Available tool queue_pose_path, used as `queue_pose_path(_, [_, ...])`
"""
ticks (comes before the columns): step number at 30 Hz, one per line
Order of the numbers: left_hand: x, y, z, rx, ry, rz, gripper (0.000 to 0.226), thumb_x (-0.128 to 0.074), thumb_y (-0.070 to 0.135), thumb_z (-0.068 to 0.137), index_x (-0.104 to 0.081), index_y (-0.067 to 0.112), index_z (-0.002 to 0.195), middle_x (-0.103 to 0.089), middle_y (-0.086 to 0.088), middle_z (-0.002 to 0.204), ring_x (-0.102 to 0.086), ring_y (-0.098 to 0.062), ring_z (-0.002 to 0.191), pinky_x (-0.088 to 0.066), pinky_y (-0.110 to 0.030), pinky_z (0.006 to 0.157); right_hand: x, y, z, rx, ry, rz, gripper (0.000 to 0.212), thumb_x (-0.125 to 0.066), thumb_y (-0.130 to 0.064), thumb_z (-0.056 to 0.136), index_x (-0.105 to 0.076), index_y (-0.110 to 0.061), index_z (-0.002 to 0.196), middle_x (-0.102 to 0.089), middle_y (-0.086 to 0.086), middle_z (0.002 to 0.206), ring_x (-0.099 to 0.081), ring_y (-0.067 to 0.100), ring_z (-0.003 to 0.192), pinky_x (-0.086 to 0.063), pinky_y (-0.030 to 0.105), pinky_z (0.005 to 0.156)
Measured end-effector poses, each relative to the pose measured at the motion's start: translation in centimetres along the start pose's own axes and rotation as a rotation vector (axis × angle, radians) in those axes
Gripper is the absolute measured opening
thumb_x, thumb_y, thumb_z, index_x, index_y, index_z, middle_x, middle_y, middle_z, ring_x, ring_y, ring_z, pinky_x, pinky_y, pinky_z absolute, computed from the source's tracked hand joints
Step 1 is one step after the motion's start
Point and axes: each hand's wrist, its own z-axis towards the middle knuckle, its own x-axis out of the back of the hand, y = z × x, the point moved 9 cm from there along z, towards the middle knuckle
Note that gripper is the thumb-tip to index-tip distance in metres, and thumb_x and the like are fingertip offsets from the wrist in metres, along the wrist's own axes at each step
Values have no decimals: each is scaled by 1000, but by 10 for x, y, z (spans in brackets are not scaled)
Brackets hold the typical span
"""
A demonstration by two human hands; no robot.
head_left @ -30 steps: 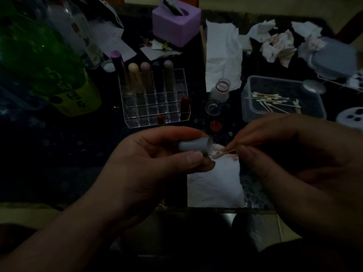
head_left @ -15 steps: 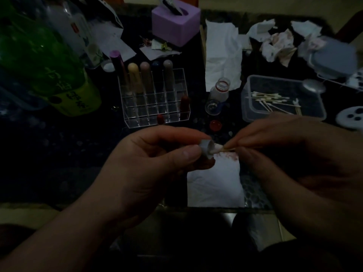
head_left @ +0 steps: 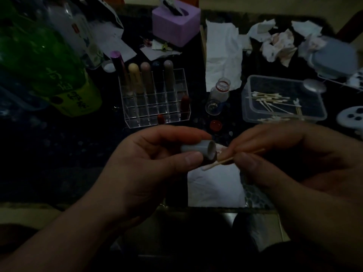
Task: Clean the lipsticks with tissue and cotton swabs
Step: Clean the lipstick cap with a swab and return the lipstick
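My left hand [head_left: 155, 165] grips a grey lipstick tube [head_left: 198, 149] sideways, its open end facing right. My right hand [head_left: 294, 163] pinches a cotton swab [head_left: 216, 163] whose white tip sits just below the tube's mouth, outside it. Under both hands a white tissue [head_left: 215, 188] with reddish stains lies flat on the dark table. A clear lipstick organiser [head_left: 157, 107] behind my left hand holds several lipsticks upright in its back row and two red ones near the front. A clear box of cotton swabs [head_left: 282, 99] stands behind my right hand.
A green bottle [head_left: 39, 61] fills the far left. A purple tissue box [head_left: 176, 22] stands at the back, with a spread tissue [head_left: 222, 55] and crumpled stained tissues [head_left: 280, 44] to its right. A small open bottle [head_left: 220, 91] and red cap [head_left: 216, 125] sit mid-table.
The swab tip was at the tube's mouth; it is now out and below the opening. The tube has turned so its open end shows more.
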Motion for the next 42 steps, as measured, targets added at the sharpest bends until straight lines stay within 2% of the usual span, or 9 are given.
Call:
queue_pose_path(3, [0,-6,0,36,-39,-11,33,-77,-8,55,-78,9,83,-77,-15,89,-76,-26,79,-59,-26,69,21,16,5,-58,73,132,22,-74,-42,81,-71,-20,82,-70,-4,68,-62,7,55,-46,12,55])
queue_pose_path(7, [5,-8,-3,80,-58,-82,23,-76,7,62,-76,11,84,-75,-15,89,-74,-26,72,-59,-31,66,44,27,9,-130,201,546,6,-64,-14,79,-69,-14,75,-69,7,74,-48,11,50,-42,17,51])
queue_pose_path(9, [18,-2,-5,67,10,197,17,-79,15,67,-75,13,83,-76,-10,87,-74,-21,70,-58,-26,63,44,40,9,-253,279,543,15,-59,-8,76,-68,-14,66,-66,9,68,-44,14,50,-40,20,48])
queue_pose_path(13, [69,17,-7,42,291,1022,16,-85,23,73,-73,29,82,-74,9,76,-70,-4,66,-49,-11,53,38,67,7,-445,341,430,19,-61,-6,81,-67,-15,65,-63,7,61,-44,15,53,-40,25,46])
queue_pose_path(17, [95,18,5,-67,462,1244,14,-81,23,79,-69,27,86,-68,8,85,-64,-7,76,-40,-10,61,30,74,10,-495,307,335,18,-64,-11,84,-69,-17,67,-70,6,68,-49,14,53,-43,24,49])
queue_pose_path(22, [99,0,33,-208,422,1369,19,-77,21,85,-68,15,101,-54,6,96,-51,-9,88,-36,-19,76,16,77,11,-499,272,282,24,-64,-8,90,-74,-17,70,-71,12,77,-49,17,55,-43,28,52])
queue_pose_path(29, [103,-12,45,-202,427,1384,25,-78,23,83,-67,14,103,-51,6,100,-52,-12,96,-35,-20,82,7,78,8,-522,247,256,17,-64,-7,90,-71,-13,76,-71,11,77,-49,21,58,-45,26,52])
queue_pose_path(36, [97,-13,40,-190,513,1387,59,-80,61,69,-67,30,118,-48,7,109,-47,-16,110,-45,-34,94,10,77,7,-507,257,246,16,-65,-9,90,-72,-14,77,-73,12,81,-51,20,57,-44,28,54])
queue_pose_path(42, [92,-14,44,-122,623,1462,55,-71,66,77,-68,34,121,-52,-3,124,-40,-25,122,-31,-42,99,10,76,6,-512,286,293,10,-64,-7,90,-70,-8,82,-72,11,77,-48,17,50,-46,24,51])
